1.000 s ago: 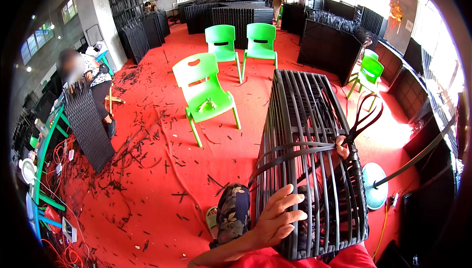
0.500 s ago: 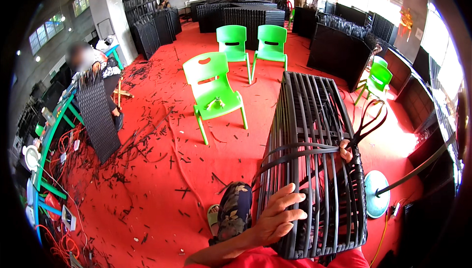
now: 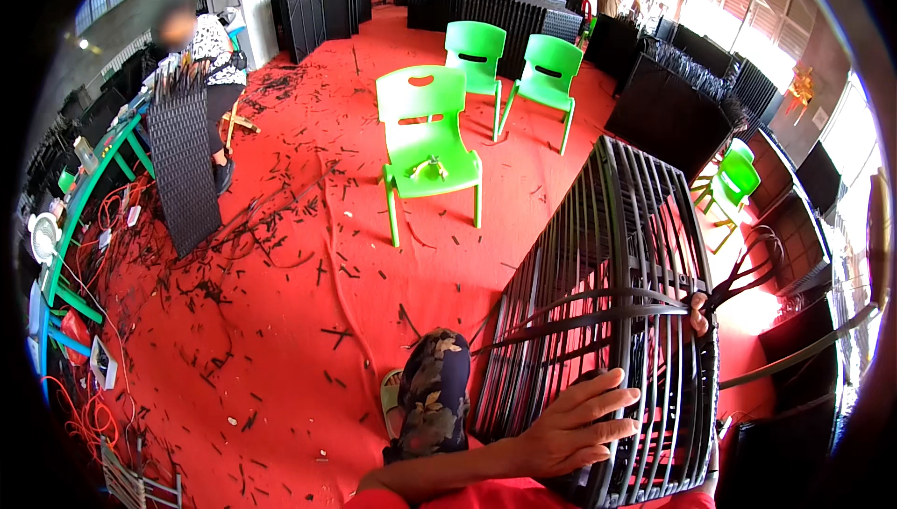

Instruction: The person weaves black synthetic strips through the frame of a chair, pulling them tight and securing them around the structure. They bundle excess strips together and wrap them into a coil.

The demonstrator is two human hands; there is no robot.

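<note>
A black boxy frame [image 3: 614, 229] strung with many flat parallel strips stands tilted in front of me. My left hand [image 3: 581, 425] rests on its near left edge, palm down, fingers stretched and apart. On the far right side of the frame, the fingertips of my right hand [image 3: 699, 313] curl round a bundle of black flat strips [image 3: 645, 310]. These strips run across the frame from its left side, and their loose ends loop out beyond the hand. Most of the right hand is hidden behind the frame.
Green chairs stand ahead; the nearest chair [image 3: 425, 131] has a small pliers-like tool [image 3: 429, 168] on its seat. Strip scraps litter the red floor [image 3: 280, 369]. At left, a person sits by a woven black panel [image 3: 184, 173] and a green-edged table [image 3: 89, 201]. Stacked black panels line the back.
The frame has shifted right and turned in view, and both hands have moved right with it. My view has swung, moving chairs across the picture. The right hand keeps its hold on the strips.
</note>
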